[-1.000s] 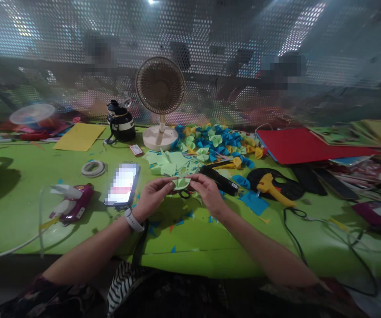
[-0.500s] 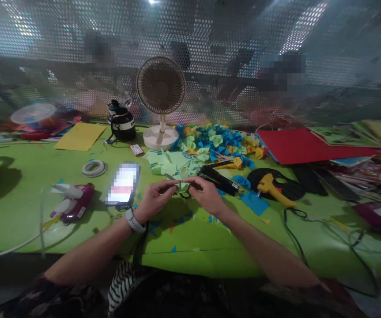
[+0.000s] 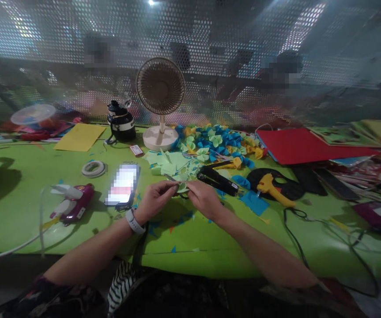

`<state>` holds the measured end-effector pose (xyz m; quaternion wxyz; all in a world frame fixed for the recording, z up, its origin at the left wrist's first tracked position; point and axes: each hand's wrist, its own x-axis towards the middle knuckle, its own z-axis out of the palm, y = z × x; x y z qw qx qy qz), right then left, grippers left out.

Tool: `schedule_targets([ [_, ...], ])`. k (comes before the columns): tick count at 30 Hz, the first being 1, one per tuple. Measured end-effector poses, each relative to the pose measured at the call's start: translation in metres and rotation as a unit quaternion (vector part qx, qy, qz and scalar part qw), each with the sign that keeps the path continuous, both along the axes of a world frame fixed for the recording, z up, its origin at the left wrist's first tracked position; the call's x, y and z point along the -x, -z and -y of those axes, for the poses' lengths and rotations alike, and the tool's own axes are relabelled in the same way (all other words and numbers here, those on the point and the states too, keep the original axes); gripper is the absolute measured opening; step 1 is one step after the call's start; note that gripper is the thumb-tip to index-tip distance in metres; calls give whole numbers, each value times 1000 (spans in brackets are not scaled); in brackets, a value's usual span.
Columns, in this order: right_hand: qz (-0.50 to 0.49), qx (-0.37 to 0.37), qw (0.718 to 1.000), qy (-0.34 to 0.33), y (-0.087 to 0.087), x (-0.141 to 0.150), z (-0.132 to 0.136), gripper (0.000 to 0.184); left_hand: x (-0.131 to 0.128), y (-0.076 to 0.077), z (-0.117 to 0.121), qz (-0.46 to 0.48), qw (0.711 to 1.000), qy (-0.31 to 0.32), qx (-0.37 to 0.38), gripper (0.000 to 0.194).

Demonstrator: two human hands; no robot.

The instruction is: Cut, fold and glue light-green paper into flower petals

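Note:
A small light green piece of paper (image 3: 182, 187) is held between my two hands, above the near middle of the table. My left hand (image 3: 157, 198) pinches its left side; a pale watch is on that wrist. On the other side, my right hand (image 3: 206, 199) has its fingers closed on the paper's right edge. Scissors (image 3: 170, 177) lie just behind my fingertips, partly hidden by them. Past the hands are a heap of light green paper pieces (image 3: 168, 163) and a black stapler (image 3: 217, 180). Folded blue, green and yellow paper shapes (image 3: 216, 140) form a pile further back.
A lit phone (image 3: 122, 184), a tape roll (image 3: 93, 168) and a purple power strip (image 3: 77, 204) lie to the left. Behind stand a fan (image 3: 160, 86) and a dark bottle (image 3: 121, 123). On the right are a yellow glue gun (image 3: 275, 190), its cord, and red paper sheets (image 3: 312, 145).
My right hand has turned slightly, its knuckles now further over the green paper. My left hand stays nearly in place, still pinching the paper.

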<state>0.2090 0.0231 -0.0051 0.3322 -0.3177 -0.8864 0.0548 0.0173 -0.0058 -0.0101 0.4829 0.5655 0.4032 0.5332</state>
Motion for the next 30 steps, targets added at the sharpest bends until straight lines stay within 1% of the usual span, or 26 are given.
schedule_targets([
  [2,-22,1,1000,3,0,-1,0,26,1,-5,1,20,1000,-1,10,33],
  [4,-56,12,998,0,-2,-2,-1,26,4,-11,2,42,999,-19,29,39],
  [7,-90,45,995,-5,-5,-2,-1,24,8,-18,0,87,994,-15,72,37],
  [12,-116,78,990,4,-10,-1,0,23,8,-18,-3,164,976,10,143,33],
  [17,-125,90,988,-1,-9,0,1,21,7,-17,-3,197,965,25,171,31],
  [21,-123,78,989,6,-8,0,1,23,6,-16,-4,207,961,26,183,29],
  [25,-106,49,993,-10,-6,0,0,24,6,-13,-4,200,962,33,181,28],
  [30,-73,4,997,-7,-2,-2,-1,24,6,-10,-3,154,975,27,158,27],
])
